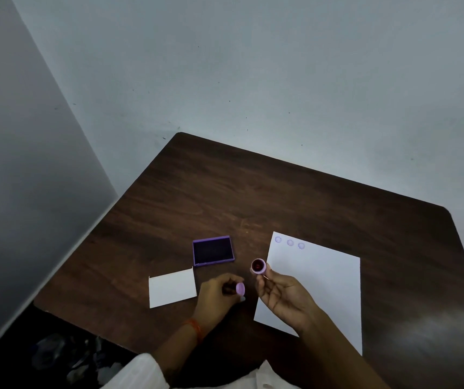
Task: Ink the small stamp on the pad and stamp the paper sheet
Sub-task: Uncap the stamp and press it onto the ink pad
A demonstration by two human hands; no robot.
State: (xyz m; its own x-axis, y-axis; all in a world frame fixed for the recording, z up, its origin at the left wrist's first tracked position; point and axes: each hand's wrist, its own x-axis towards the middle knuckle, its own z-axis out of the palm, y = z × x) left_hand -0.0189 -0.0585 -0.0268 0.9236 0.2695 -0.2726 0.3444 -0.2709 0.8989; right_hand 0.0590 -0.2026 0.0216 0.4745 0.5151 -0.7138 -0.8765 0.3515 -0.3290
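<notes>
From the head camera, a dark wooden table (225, 192) stands in the corner of a pale wall. An open ink pad (213, 250) in a purple case lies near the middle of the table, its dark inked face up. Just right of it lies a white paper sheet (320, 276), with three faint round purple stamp marks (290, 242) in a row along its far left corner. A smaller white card (172, 287) lies to the left of the pad, nearer the table's front edge.

The right hand (281, 299) is raised over the left edge of the paper sheet, its fingertips pinching the small stamp (258, 266), a lilac round piece whose dark reddish open end is turned toward the camera. The stamp hangs above the table between the pad and the sheet, touching neither. The left hand (219, 293) rests low on the table, fingers curled around a lilac cap (240, 289). An orange band (195, 328) circles the left wrist.
</notes>
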